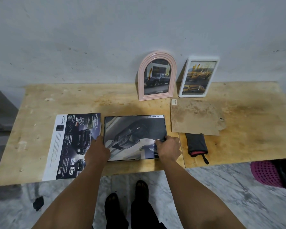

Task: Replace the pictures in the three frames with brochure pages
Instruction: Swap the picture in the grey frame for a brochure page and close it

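A plywood worktop [56, 100] is set against a grey wall, where two frames [157, 76] already filled with brochure pages are propped. The third frame [134, 138] lies flat, its page seated; the left hand [97, 150] presses its edge, fingers flat. A thin tool is pinched by the right hand [169, 148]. The backing board [196, 116], just beside, is likely needed next.
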The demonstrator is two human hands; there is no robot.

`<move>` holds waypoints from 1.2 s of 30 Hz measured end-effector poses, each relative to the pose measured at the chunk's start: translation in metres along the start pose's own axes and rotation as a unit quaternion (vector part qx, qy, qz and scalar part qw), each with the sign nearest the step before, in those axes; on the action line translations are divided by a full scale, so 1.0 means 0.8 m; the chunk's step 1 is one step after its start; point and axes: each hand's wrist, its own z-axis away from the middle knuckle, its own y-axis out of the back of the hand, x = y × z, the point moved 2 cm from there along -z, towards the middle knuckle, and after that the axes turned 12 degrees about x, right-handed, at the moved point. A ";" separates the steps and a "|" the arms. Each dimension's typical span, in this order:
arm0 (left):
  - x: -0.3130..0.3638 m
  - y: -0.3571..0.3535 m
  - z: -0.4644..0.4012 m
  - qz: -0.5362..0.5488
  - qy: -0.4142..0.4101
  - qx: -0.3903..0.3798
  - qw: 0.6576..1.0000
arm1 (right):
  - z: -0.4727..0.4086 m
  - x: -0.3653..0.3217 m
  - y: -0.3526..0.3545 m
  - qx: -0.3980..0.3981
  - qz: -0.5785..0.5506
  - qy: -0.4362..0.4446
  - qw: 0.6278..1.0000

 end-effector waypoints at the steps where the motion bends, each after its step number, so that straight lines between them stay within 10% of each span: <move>1: -0.001 -0.001 -0.001 0.002 0.000 0.001 1.000 | 0.001 0.000 0.000 -0.001 0.005 -0.002 1.000; 36: -0.007 -0.006 -0.004 0.021 -0.009 0.012 1.000 | 0.017 -0.004 -0.001 0.027 0.129 0.140 0.981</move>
